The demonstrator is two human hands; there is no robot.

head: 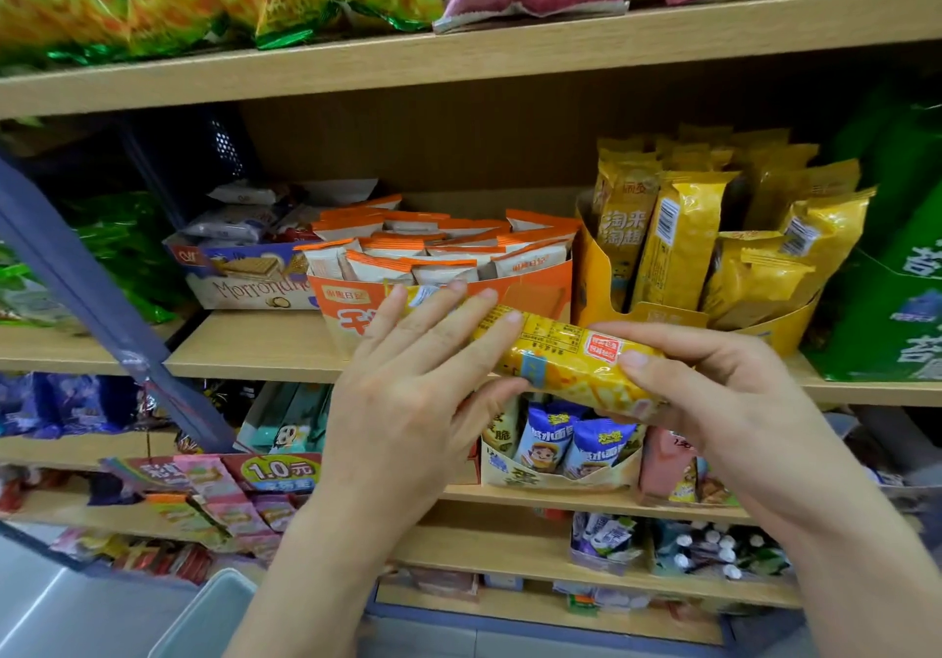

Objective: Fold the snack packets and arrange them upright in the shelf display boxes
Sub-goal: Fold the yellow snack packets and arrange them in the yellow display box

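I hold a long yellow snack packet [566, 359] level in front of the middle shelf. My left hand [423, 382] lies over its left end with fingers nearly straight and the thumb under it. My right hand [713, 387] grips its right end, fingers curled over the top. Behind it, at the right, stands the yellow display box [596, 275] with several matching yellow packets [678, 244] upright in it. To its left an orange display box [540, 290] holds several orange-and-white packets [438, 249].
A white wafer box [239, 280] sits left of the orange box. Green bags [887, 270] crowd the right end of the shelf. Bagged snacks fill the shelf above and the shelves below. A blue strap [86, 290] slants across the left. A grey bin [209, 616] stands below.
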